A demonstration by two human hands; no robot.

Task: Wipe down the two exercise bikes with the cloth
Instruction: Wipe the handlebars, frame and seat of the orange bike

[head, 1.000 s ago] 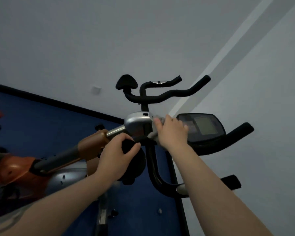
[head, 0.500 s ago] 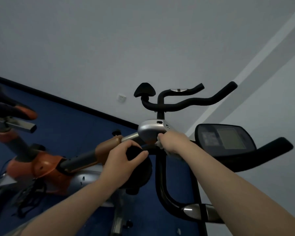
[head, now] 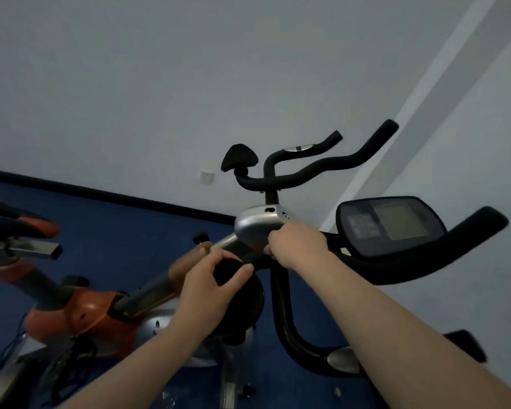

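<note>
1. Fingers (head: 273,236) of the right hand (head: 300,246) are curled tight around a small pale wad of cloth (head: 267,250), which barely peeks out under the knuckles, pressed at the lower right edge of the silver housing (head: 254,228) on the orange bike (head: 80,317).
2. Further left and nearer, the left hand (head: 207,286) grasps a round black knob (head: 236,290), thumb on its top and fingers bent round its left side; I'd judge it is steadying the frame.
3. To do this stroke well, I'd keep the cloth flat against the silver curve, work round its underside and seam, and let the left hand brace against the push.
4. Above, far, the black handlebars (head: 307,169) look untouched.
5. To the right, the second bike's console (head: 393,225) and its thick handlebar (head: 443,252) sit just beside the wiping hand.
6. Beyond lie blue floor (head: 115,225) and a grey wall (head: 189,84).
</note>
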